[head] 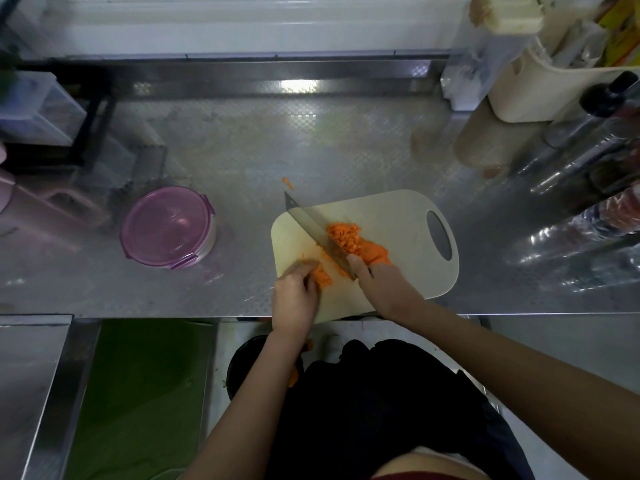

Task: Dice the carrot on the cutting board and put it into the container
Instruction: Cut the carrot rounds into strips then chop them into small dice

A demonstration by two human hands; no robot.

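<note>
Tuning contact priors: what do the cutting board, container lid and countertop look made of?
Cutting board: likely plastic, matte cream, thin, moulded handle hole.
Container lid: translucent pink plastic, glossy highlights, side clips.
Countertop: probably stainless steel, embossed texture, bright reflections.

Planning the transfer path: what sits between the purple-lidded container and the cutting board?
Head view: only bare steel counter between the container and the cutting board; a stray carrot piece lies farther back, off that line.
</note>
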